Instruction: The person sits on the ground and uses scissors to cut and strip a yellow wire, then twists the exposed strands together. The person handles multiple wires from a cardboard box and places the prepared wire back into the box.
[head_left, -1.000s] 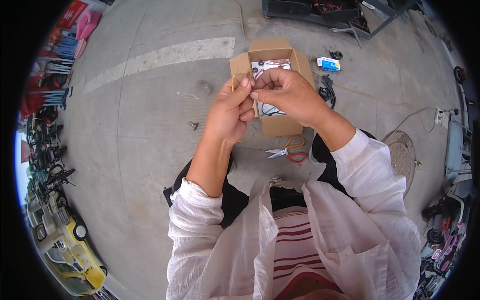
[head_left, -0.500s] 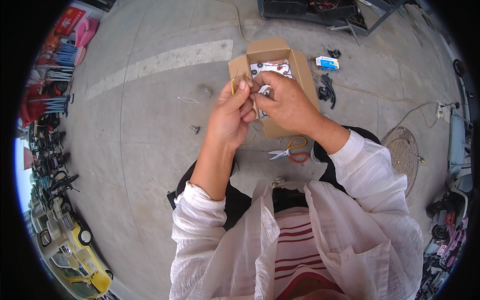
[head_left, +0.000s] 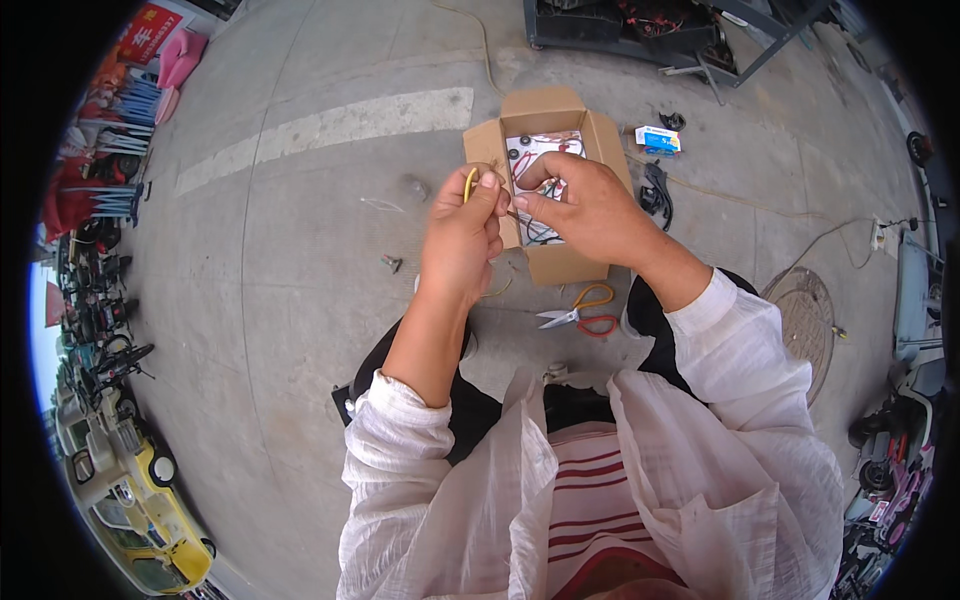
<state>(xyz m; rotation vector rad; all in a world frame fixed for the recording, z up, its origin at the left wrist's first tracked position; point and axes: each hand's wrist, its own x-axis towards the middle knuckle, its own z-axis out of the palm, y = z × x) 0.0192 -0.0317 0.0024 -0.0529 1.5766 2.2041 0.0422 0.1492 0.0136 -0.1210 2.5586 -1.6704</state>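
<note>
My left hand (head_left: 455,242) is closed on a yellow wire (head_left: 470,186), whose end stands up beside the thumb. Fine, hair-like strands show faintly by its fingertips. Close against it on the right, my right hand (head_left: 595,212) has thumb and fingers drawn together. Something thin and dark seems to run between the two hands, too small to name. Beneath both hands lies an open cardboard box (head_left: 565,268) holding several cables and small round black parts on a white sheet (head_left: 545,141). Scissors (head_left: 578,314) with one orange and one red handle rest on the ground nearer me.
Right of the box are a blue-and-white small carton (head_left: 658,139) and black plastic parts (head_left: 656,192). A cable (head_left: 740,196) crosses the concrete toward a socket. A round manhole cover (head_left: 803,318) is at right, a metal-framed rack (head_left: 625,45) at the far side, a small bolt-like part (head_left: 391,263) at left.
My right hand has shifted slightly right and down, its fingers a little apart from my left fingertips. The yellow wire shows more upright. The whole view has shifted slightly.
</note>
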